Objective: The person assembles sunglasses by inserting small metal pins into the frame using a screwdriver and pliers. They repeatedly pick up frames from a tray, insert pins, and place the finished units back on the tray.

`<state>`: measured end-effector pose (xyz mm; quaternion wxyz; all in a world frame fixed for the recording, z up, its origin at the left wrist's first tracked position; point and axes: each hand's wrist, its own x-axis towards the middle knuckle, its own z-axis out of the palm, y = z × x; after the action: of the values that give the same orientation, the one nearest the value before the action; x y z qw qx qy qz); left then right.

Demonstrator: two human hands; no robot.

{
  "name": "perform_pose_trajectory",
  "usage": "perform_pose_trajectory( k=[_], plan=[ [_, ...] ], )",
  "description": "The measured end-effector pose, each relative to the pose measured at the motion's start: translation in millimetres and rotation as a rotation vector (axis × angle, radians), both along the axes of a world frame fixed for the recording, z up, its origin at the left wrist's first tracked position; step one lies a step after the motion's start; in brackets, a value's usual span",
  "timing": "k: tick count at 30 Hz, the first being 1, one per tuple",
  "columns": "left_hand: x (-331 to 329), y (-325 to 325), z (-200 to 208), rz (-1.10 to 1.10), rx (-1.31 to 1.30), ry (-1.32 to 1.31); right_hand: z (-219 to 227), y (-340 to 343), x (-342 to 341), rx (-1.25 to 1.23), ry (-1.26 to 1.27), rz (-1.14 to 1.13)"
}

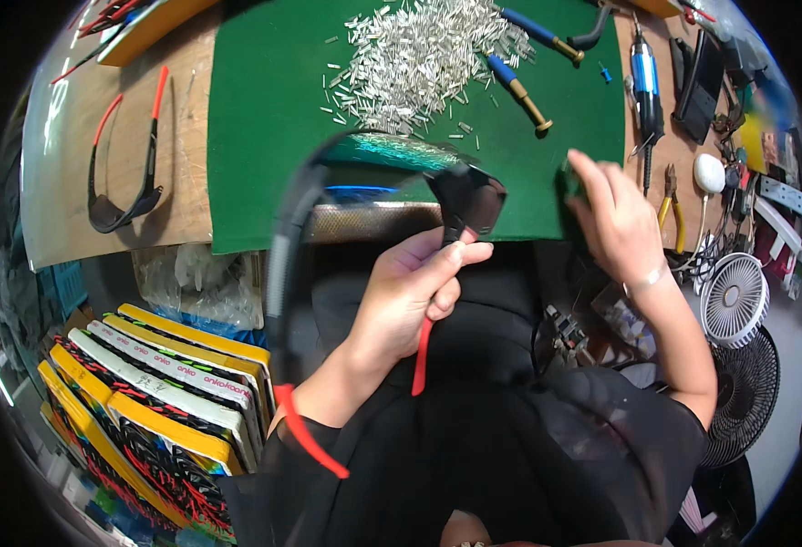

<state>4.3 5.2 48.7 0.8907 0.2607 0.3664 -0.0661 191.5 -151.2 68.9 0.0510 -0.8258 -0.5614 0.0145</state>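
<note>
My left hand (410,283) is closed around one temple of a pair of black sunglasses (485,202) in front of the green mat's near edge. One lens shines teal, and both temple ends are red. The other temple sweeps down past my left forearm, blurred. My right hand (615,214) is over the mat's right edge, thumb and forefinger apart, and I make out nothing held in it. Beyond the sunglasses, a heap of small silvery pins (419,64) lies on the green mat (264,137). Two blue-handled screwdrivers (517,91) with brass-coloured ends lie beside the heap.
Another pair of sunglasses (123,214) rests on the wooden table at left. An electric screwdriver (643,77), yellow-handled cutters (671,210) and a black phone-like object (700,100) lie at right. Stacked trays of glasses parts (168,392) stand lower left; a white fan (734,299) stands lower right.
</note>
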Motion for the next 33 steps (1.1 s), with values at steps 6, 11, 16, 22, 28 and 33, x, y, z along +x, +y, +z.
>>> perform_pose_trajectory(
  k=[6, 11, 16, 22, 28, 33],
  plan=[
    [2, -3, 16, 0.125, 0.155, -0.108, 5, 16, -4, 0.188, -0.052, -0.114],
    [7, -7, 17, -0.013, 0.238, -0.113, 26, 39, -30, 0.434, 0.614, 0.125],
    [11, -10, 14, 0.003, 0.232, -0.018, 18, 49, -42, 0.621, 0.616, 0.048],
    [1, 4, 25, -0.240, 0.421, -0.119, 11, 57, -38, 0.468, 0.960, -0.164],
    [-21, 54, 23, 0.121, 0.734, -0.257, 15, 91, -56, -0.143, 1.752, -0.109],
    [-105, 112, 35, 0.250, 1.219, 0.317, -7, 80, -56, 0.162, 0.990, 0.039]
  ],
)
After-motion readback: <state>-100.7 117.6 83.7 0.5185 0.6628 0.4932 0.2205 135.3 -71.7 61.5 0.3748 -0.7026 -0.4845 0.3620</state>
